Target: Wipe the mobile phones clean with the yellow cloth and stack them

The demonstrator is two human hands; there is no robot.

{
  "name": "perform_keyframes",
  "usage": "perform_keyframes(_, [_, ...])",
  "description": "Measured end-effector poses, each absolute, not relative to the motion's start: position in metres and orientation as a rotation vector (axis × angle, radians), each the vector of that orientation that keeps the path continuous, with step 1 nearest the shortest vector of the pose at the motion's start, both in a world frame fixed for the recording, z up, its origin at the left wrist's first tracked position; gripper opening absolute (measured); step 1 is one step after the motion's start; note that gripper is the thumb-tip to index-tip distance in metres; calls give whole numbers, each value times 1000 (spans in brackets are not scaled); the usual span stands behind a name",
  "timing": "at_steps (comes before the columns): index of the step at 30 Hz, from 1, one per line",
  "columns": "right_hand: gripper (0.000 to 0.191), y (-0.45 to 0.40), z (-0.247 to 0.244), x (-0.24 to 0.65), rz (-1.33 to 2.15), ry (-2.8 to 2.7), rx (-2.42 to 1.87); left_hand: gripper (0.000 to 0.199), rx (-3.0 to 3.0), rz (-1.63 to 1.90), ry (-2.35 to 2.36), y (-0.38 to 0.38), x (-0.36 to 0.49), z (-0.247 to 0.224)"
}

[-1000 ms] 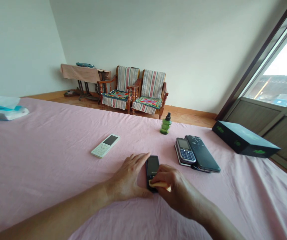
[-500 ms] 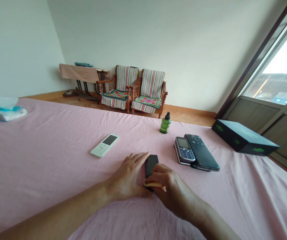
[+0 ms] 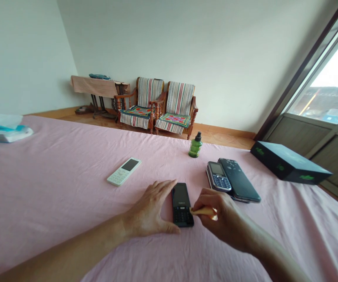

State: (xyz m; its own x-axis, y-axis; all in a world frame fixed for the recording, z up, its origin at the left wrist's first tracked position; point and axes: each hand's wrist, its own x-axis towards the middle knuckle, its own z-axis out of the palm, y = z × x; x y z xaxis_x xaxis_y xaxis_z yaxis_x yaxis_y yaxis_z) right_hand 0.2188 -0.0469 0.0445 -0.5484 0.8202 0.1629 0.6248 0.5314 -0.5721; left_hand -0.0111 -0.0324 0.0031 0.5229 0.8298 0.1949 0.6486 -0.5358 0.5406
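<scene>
Because the black phone (image 3: 181, 194) looks light and slick, its edges suit gripping. Left hand (image 3: 148, 211) lies open; right hand (image 3: 223, 221) pinches a cloth (image 3: 204, 211).

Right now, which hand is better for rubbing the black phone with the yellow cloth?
Probably the right hand: it pinches the yellow cloth beside the phone's right edge. The left hand holds no cloth and, along the other edge, seems better placed for steadying.
</scene>
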Motion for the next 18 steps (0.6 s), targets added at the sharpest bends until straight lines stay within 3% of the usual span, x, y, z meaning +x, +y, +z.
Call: perform_keyframes(18, [28,-52,39,205,716,-2409,-1133,100,2388,661,1195,-31,-11,1])
